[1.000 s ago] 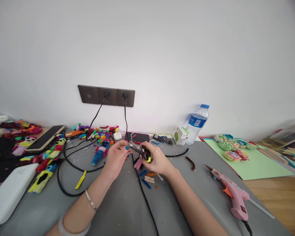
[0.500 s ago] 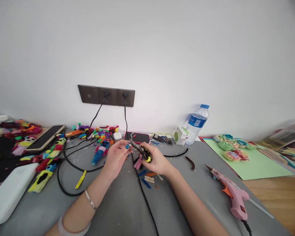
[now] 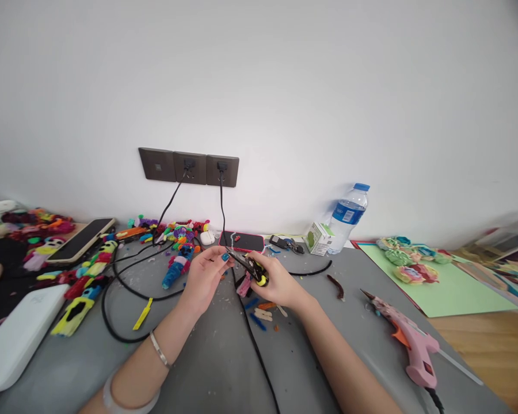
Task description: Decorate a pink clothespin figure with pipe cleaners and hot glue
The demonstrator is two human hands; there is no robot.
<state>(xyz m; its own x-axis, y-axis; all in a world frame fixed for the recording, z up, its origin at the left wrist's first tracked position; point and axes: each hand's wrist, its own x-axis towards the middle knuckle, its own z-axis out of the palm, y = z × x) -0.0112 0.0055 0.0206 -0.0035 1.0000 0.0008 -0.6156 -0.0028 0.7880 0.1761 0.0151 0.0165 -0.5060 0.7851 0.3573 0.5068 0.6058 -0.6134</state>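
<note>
Black-and-yellow pliers point(image 3: 251, 267) are gripped by the right hand point(image 3: 274, 279) above the grey tabletop point(image 3: 220, 362); at their tip the left hand point(image 3: 204, 278) is set in a narrow pinch, though whether anything is held there cannot be told

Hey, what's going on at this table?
Someone is doing close handwork over a grey table. The right hand grips a dark tool with yellow on it, its tip up against the left hand; whatever might be pinched there is too small to make out. Small blue, orange and pale pieces lie below, with fuzzy, colourful figures at left and a pink glue gun at right.
</note>
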